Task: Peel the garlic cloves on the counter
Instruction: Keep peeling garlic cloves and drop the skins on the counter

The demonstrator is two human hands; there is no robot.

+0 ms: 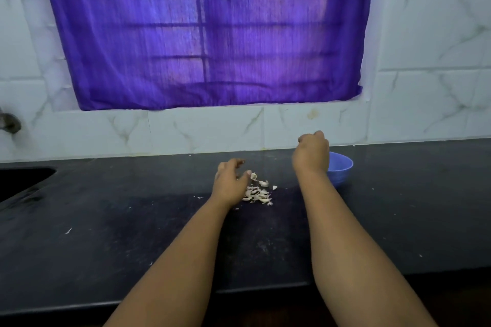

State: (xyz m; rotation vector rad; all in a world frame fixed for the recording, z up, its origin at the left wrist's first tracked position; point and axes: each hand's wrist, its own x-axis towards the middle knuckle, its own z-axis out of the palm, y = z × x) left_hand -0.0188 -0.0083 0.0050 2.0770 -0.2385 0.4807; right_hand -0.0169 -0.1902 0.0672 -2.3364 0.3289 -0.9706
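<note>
Dark surface (132,220) w/ a small heap of garlic skins & cloves (257,191) near the middle, a few loose flakes scattered around it.

L hand (230,185) sits just left of the heap, fingers loosely curved, thumb tip right at the heap's top edge. Can't tell if the grip has a clove or skin in it; too small & partly hidden by the hand.

R hand (311,152) is raised over the near-left rim of a blue bowl (341,167), fingers curled inward, knuckles toward the cam. Whether that grip is clenched on something or on nothing, can't tell. Bowl stands right of the heap, apart from it, partly hidden behind the R wrist; contents not visible.

Behind: white marbled tile wall (425,34), purple curtain (204,29) over a barred window. Sink corner (18,180) at far left of the surface.
</note>
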